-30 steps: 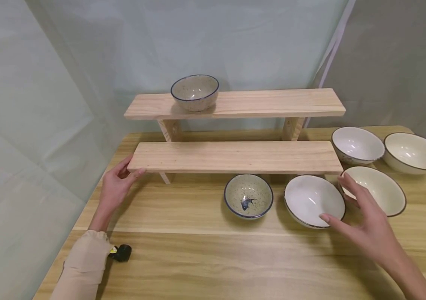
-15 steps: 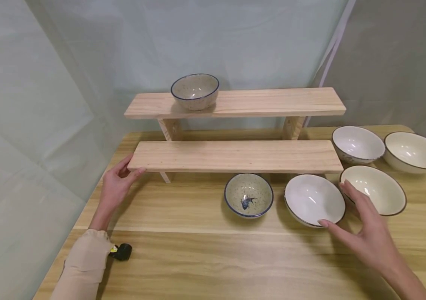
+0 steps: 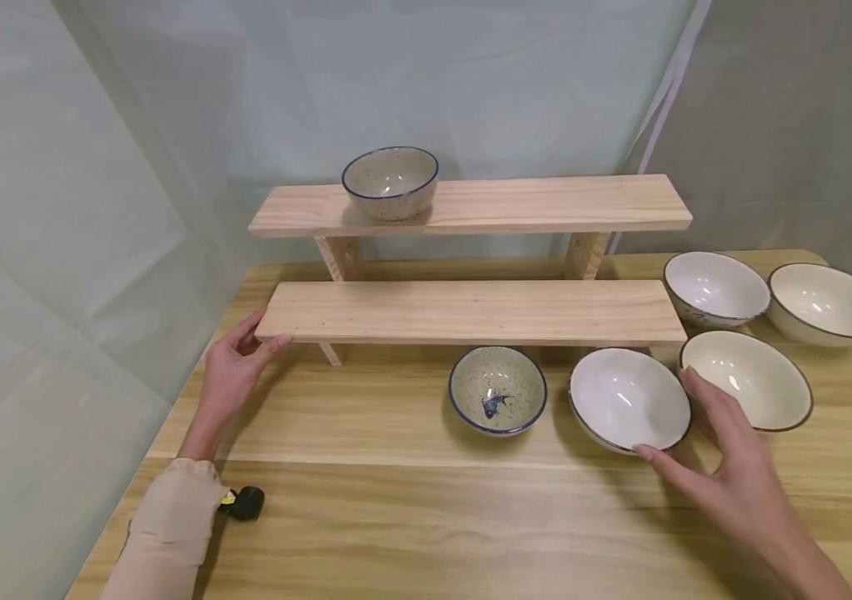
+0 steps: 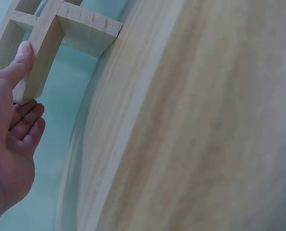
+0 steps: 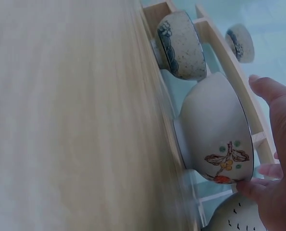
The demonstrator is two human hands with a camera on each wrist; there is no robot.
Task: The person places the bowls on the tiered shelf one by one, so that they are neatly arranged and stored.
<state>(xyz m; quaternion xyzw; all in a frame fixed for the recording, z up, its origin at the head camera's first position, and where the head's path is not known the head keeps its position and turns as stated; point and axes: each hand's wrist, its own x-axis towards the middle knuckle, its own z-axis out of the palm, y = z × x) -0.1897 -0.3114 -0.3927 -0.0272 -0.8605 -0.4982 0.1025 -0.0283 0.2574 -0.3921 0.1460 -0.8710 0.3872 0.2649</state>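
My left hand (image 3: 229,379) grips the left end of the lower board of a two-tier wooden shelf (image 3: 471,312). In the left wrist view its thumb (image 4: 22,57) lies along the board's end and its fingers curl beneath. My right hand (image 3: 734,467) is at the right side of a white bowl (image 3: 624,400) with a dark rim, thumb and fingers spread apart. Its thumb tip overlaps the near rim and its index finger reaches the right rim. The right wrist view shows leaves and berries painted on this bowl (image 5: 215,125), which stands upright on the table.
Left of the white bowl stands a speckled blue-rimmed bowl (image 3: 497,392) with a painted fish. Another speckled bowl (image 3: 390,183) sits on the upper board. Three more bowls stand at the right: white (image 3: 714,287), cream (image 3: 831,304) and cream (image 3: 756,383). A black object (image 3: 246,503) is by the left sleeve.
My right hand has drawn slightly back and toward the near side of the white bowl, its index finger lower along the right rim. The left hand and the bowls have stayed put.
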